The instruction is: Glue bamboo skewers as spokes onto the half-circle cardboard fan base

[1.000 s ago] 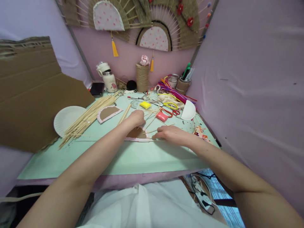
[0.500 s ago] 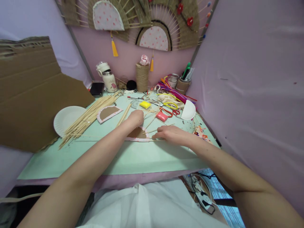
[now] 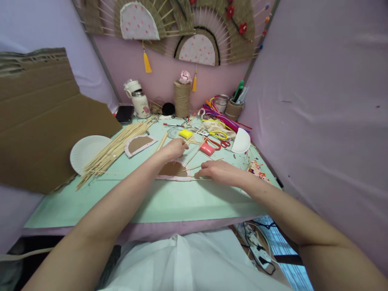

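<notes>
My left hand [image 3: 176, 148] is closed in a pinch on a thin bamboo stick [image 3: 195, 136], just above a half-round cardboard piece [image 3: 174, 169] with a pink-and-white border. Its forearm crosses that piece's left side. To the right of the piece, my right hand [image 3: 218, 171] rests low on the table, fingers apart and slightly bent beside bamboo sticks that fan out from the cardboard. One such stick [image 3: 194, 167] runs behind its fingers; whether the fingertips press on it is hidden. A second bordered half-round cardboard piece [image 3: 140, 144] lies farther left.
A bundle of bamboo sticks [image 3: 113, 153] overlaps a white paper plate [image 3: 86, 151]. Yellow-handled scissors [image 3: 216, 134], a yellow packet [image 3: 186, 134], a red packet [image 3: 207, 148] and a white half plate [image 3: 241, 140] lie beyond my hands. Twine [image 3: 182, 99] and a bottle [image 3: 140, 103] stand behind.
My left hand has lifted slightly away from the cardboard piece, uncovering more of it, and a stick now shows extending from its fingers. My right hand has stayed in place.
</notes>
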A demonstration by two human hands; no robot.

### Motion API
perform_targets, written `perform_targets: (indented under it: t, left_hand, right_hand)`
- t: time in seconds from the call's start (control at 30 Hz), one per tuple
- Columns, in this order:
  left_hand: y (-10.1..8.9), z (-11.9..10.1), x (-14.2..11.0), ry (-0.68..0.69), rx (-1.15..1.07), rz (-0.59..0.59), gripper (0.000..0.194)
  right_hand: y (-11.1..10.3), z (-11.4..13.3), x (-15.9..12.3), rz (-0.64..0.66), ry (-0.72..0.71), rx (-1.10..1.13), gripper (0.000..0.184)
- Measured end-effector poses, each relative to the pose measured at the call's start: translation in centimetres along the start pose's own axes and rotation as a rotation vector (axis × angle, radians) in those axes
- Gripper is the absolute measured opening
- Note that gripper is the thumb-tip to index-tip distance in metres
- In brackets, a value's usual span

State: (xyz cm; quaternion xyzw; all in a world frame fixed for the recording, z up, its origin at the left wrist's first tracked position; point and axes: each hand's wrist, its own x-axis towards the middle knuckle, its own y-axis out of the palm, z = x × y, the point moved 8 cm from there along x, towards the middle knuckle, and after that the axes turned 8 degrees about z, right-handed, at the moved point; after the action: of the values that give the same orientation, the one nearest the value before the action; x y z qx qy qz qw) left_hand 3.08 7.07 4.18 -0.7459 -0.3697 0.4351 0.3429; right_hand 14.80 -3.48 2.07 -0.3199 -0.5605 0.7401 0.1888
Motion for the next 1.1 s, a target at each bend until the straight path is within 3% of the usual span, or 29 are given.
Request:
perform_targets:
  t: [0.6, 1.1]
  left_hand:
    - [2.1, -1.1, 1.5, -0.036, 0.274, -0.027, 0.026]
    - [1.6, -1.4, 1.0, -0.039, 0.270, -0.047, 0.025]
  right_hand:
    - [0.2, -0.1, 0.0, -0.011, -0.004, -0.007, 0.037]
    - [-0.1, 0.1, -0.1, -0.003, 0.001, -0.003, 0.036]
